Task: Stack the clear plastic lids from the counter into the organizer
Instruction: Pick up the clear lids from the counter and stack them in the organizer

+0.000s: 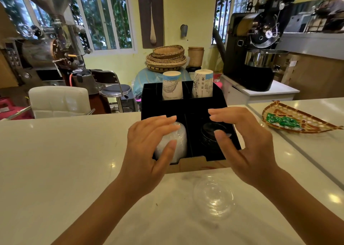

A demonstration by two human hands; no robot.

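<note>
A black organizer (167, 106) stands on the white counter in front of me. Its front left compartment holds a stack of clear plastic lids (179, 142). My left hand (150, 148) rests on that stack, fingers curled over its top and thumb on its front. The front right compartment holds a stack of black lids (210, 133). My right hand (245, 144) hovers above the black lids with fingers spread and nothing in it. A small pile of clear plastic lids (214, 196) lies on the counter near me, between my forearms.
Two stacks of paper cups (172, 85) (202, 84) fill the organizer's rear compartments. A woven tray (297, 119) with green packets lies on the counter at the right. White chair, stool and coffee roasters stand beyond the counter.
</note>
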